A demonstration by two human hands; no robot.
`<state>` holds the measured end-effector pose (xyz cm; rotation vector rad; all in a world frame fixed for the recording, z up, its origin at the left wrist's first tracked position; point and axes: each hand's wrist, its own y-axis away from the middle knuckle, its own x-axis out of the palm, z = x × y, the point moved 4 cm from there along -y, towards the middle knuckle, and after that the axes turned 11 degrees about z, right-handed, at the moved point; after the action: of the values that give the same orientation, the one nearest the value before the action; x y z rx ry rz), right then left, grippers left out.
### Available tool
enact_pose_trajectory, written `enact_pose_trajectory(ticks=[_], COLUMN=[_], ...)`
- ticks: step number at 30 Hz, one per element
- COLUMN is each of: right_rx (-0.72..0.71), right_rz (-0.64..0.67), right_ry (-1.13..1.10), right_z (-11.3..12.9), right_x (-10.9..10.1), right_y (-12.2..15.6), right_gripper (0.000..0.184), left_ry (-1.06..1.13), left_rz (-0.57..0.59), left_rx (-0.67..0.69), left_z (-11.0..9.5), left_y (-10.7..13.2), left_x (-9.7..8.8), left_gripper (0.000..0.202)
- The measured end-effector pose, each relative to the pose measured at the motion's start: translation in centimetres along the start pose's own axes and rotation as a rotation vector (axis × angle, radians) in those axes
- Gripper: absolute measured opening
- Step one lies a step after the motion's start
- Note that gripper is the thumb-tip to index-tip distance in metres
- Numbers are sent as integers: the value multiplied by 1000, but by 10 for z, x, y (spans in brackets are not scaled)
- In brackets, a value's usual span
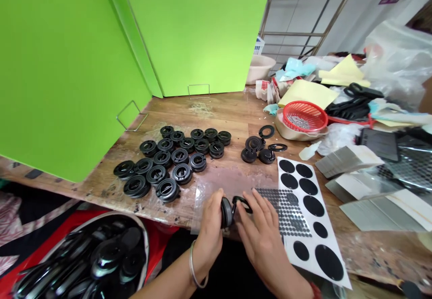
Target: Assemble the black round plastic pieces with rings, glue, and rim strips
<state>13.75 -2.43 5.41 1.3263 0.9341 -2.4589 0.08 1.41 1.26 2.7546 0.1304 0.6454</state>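
Note:
My left hand (211, 222) is closed around a black round plastic part (227, 212) with a ribbed edge, held on its side above the table's front edge. A black ring (248, 206) sticks out beside it, pinched in the fingers of my right hand (261, 229). Whether the ring is joined to the round part I cannot tell. Left of my hands, several black round assemblies (163, 158) sit in loose rows. Beyond my right hand lie a few loose round parts (254, 144) and rings (266, 131). Near my right fingers is a sheet of small black dots (283, 209).
A white sheet with black discs (313, 205) lies right of my hands. Farther right are a red basket (305, 115) of small pieces, grey-white folded cards (388, 211) and scissors (362, 91). Green panels (199, 33) stand behind. A red tub (158, 240) of black parts sits lower left.

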Motion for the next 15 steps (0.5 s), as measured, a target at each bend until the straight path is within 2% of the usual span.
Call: enact_pose_trajectory(ticks=[2, 4, 6, 9, 11, 13, 15], right_rx=[78, 216, 300, 305, 316, 347, 367], right_rz=[-33, -41, 37, 304, 433, 481, 448], right_ry=[-236, -485, -713, -923, -949, -964, -982], right_z=[-18, -38, -48, -36, -21, -9, -2], right_x=[-12, -20, -19, -13, -12, -12, -8], right_y=[1, 0, -1, -1, 2, 5, 7], right_gripper=[28, 34, 44, 54, 55, 55, 56], left_ry=[84, 155, 181, 100, -20, -173, -279], left_rz=[60, 147, 244, 325, 318, 295, 276], left_rx=[-105, -196, -248, -222, -137, -38, 6], left_z=[5, 7, 6, -1, -3, -1, 11], left_y=[5, 12, 22, 36, 45, 54, 62], left_x=[5, 16, 28, 35, 29, 19, 10], left_gripper=[38, 38, 37, 41, 38, 28, 30])
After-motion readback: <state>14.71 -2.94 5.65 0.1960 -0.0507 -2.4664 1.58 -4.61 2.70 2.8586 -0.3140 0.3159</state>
